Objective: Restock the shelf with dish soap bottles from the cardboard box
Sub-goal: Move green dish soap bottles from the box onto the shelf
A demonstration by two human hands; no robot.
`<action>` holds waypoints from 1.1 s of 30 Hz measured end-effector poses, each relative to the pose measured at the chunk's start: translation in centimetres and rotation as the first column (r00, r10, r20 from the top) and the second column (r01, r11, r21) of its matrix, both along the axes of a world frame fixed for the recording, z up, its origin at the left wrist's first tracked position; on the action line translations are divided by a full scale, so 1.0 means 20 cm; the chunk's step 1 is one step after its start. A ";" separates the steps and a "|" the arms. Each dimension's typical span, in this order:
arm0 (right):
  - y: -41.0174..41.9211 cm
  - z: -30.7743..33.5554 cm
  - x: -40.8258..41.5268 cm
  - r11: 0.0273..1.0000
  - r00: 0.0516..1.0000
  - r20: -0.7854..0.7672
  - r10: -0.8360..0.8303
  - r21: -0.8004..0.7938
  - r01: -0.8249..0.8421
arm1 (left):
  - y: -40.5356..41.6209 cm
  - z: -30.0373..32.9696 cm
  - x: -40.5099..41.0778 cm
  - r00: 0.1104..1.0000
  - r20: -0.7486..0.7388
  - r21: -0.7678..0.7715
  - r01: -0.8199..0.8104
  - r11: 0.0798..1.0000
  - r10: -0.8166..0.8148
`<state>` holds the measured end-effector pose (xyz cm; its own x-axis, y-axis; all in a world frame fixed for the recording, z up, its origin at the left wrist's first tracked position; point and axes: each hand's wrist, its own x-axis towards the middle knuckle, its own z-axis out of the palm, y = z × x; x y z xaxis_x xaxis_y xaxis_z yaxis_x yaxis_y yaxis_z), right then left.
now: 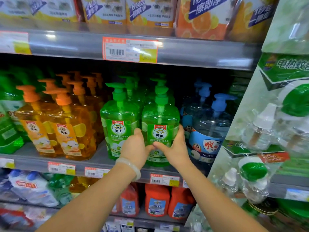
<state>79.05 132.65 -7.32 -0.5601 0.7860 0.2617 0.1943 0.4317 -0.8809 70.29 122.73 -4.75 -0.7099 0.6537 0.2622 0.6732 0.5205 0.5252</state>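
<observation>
A green dish soap bottle point(160, 118) with a green pump stands at the front edge of the middle shelf point(100, 163). My left hand point(135, 148) grips its left side and my right hand point(175, 144) grips its right side, thumbs across the label. A second green bottle point(119, 118) stands right beside it on the left, with more green bottles behind both. The cardboard box is out of view.
Orange pump bottles point(66, 124) fill the shelf to the left and blue pump bottles point(209, 128) stand to the right. Orange refill pouches point(147, 12) sit on the shelf above. Red bottles point(157, 200) stand on the shelf below. A hanging rack of packaged refills point(270, 131) juts out at the right.
</observation>
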 end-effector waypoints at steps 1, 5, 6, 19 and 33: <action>0.00 0.00 0.00 1.000 1.000 -0.002 -0.006 0.001 0.006 | 0.00 0.00 0.00 1.000 -0.001 -0.006 -0.001 1.000 0.001; -0.01 0.00 -0.01 1.000 1.000 -0.005 -0.027 -0.002 0.027 | -0.01 0.00 -0.01 1.000 -0.014 -0.021 -0.004 1.000 0.004; -0.01 0.00 -0.01 1.000 1.000 -0.002 -0.028 -0.004 0.028 | -0.02 -0.01 -0.01 1.000 -0.021 -0.021 -0.004 1.000 0.004; -0.01 -0.03 -0.01 0.999 1.000 -0.010 -0.029 -0.031 0.029 | -0.05 -0.02 -0.05 0.997 -0.049 -0.014 0.066 0.998 -0.067; -0.06 0.34 0.07 0.997 0.961 -0.264 0.078 0.022 -0.075 | -0.09 0.18 -0.14 0.818 -0.552 0.168 0.297 0.940 -0.160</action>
<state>80.43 131.37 -0.57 -0.5282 0.7395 0.4173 -0.0793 0.4463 -0.8914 67.54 120.93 -1.14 -0.2581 0.6489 0.7158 0.9638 0.2238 0.1446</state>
